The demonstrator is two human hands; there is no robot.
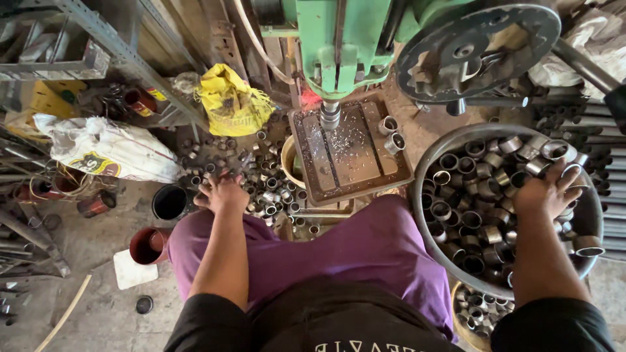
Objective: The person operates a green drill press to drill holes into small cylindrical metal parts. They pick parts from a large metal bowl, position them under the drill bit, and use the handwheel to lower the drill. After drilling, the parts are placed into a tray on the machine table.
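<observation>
One head-worn camera looks steeply down, close over the person's lap, facing the green drill press (339, 45) ahead

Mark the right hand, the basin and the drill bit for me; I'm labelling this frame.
right hand (544, 192), head view, back of hand.
basin (435, 145), head view, left rim.
drill bit (330, 116), head view, chuck end.

A metalworking shop: a green drill press (339, 45) stands over a worn work table (349, 146) strewn with swarf, short steel rings (261, 179) litter the dusty concrete floor (98, 293) (more fill a big metal basin (424, 195) at right), and angle-iron racks (98, 45) stand far left.
</observation>
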